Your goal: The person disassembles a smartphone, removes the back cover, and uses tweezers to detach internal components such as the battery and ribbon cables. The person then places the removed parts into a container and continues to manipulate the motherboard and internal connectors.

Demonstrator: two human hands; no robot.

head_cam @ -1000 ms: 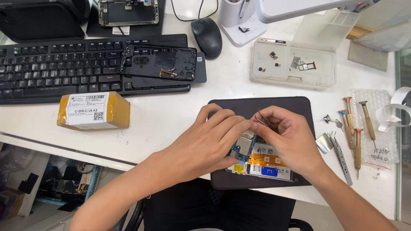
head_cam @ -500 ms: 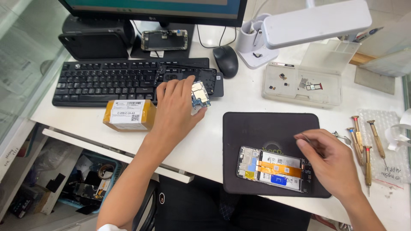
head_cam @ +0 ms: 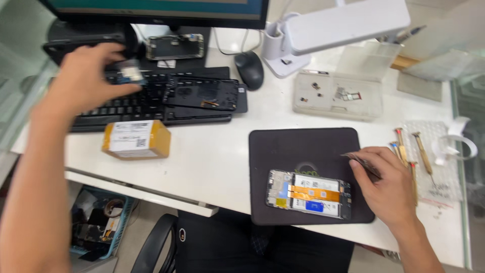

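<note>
Dark rubber mat [head_cam: 303,146] lies on the white desk [head_cam: 217,162], and an opened phone [head_cam: 308,194] sits at its 6 o'clock edge, orange ribbon across the middle. At the phone's 3 o'clock, the right hand [head_cam: 386,189] rests curled, pinching tweezers [head_cam: 361,162] whose tips point toward 10 o'clock. Far off at 10 o'clock, the left hand [head_cam: 83,76] hovers over the keyboard [head_cam: 151,103], fingers closed on a small circuit board [head_cam: 130,71]. A yellow box [head_cam: 135,139] sits at the keyboard's 6 o'clock.
</note>
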